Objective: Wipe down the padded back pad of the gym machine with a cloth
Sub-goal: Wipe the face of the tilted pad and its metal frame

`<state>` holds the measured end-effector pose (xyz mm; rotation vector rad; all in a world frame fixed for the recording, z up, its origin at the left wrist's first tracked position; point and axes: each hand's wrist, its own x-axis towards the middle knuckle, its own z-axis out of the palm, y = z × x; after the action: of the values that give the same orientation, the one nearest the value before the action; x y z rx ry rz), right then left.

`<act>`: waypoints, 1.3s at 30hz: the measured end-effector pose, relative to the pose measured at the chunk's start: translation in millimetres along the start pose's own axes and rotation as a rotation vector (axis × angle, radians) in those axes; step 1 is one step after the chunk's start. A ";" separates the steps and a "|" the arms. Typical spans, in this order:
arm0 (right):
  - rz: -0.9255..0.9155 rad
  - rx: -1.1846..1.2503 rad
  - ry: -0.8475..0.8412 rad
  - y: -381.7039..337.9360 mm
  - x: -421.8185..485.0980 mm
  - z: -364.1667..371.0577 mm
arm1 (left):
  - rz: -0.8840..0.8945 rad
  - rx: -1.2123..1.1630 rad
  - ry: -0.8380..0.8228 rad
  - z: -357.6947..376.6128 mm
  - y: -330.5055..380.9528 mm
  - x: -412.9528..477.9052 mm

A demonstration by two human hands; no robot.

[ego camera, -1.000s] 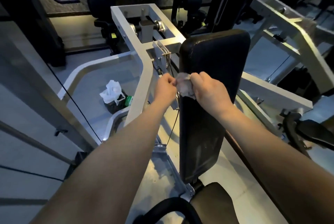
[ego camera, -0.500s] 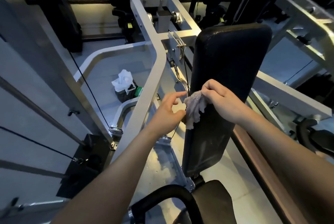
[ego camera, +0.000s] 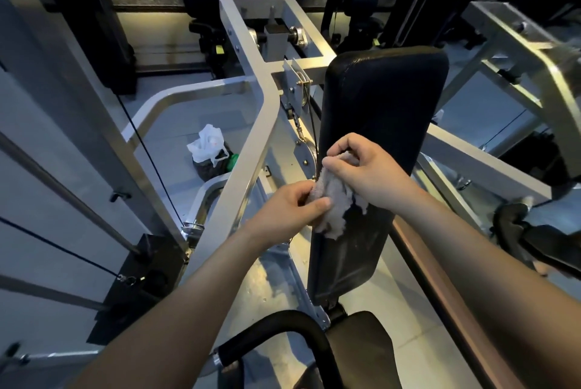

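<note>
2 hands: left (ego camera: 290, 204), right (ego camera: 364, 165) | 1 cloth (ego camera: 333, 200) (both pinching) | 1 back pad (ego camera: 383, 99)

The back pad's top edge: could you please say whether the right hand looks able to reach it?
Probably yes: the right hand, pinching the cloth, is midway up the back pad, with bare padding above.

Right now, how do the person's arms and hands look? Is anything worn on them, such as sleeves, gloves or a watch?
The left forearm and the right forearm are bare up to the edge of the picture; no sleeve shows. The left hand and the right hand wear no gloves. I see no watch, band or ring on the wrists or on the fingers that show.
</note>
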<state>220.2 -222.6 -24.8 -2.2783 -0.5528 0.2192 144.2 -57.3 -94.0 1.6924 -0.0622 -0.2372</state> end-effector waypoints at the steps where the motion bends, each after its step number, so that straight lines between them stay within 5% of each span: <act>1: 0.002 -0.022 -0.007 0.1 -2.0 -2.6 | 0.002 0.009 0.010 -1.5 -0.4 -1.6; 9: 0.156 0.016 0.044 31.6 -15.3 24.1 | -0.002 -0.145 0.063 -14.9 8.2 -25.1; 16: -0.040 0.141 -0.168 40.3 -50.7 73.3 | 0.019 -0.121 0.097 -27.4 6.9 -46.7; 20: 0.030 0.104 0.020 35.9 -45.2 83.6 | -0.069 0.337 0.494 -29.1 -22.8 -36.2; 22: 0.053 0.089 0.093 32.0 -42.5 82.3 | -0.154 0.185 0.553 -22.9 -27.9 -32.0; 25: -0.003 0.085 0.040 23.4 -41.4 78.4 | -0.225 -0.287 0.325 -8.3 -21.1 -24.3; 29: -0.109 -0.046 -0.045 26.0 -32.3 64.9 | -0.086 -0.127 0.493 -1.7 -27.4 -4.9; 33: -0.049 -0.110 0.118 33.2 -7.4 33.0 | -0.030 -0.142 0.655 -14.4 -13.0 24.7; 39: -0.149 -0.416 0.320 26.2 57.2 -29.7 | 0.383 0.116 0.764 -30.3 65.4 94.7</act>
<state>289.1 -232.0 -22.5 -2.5826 -0.6386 -0.3618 248.9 -53.6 -37.4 1.7485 0.1716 0.7111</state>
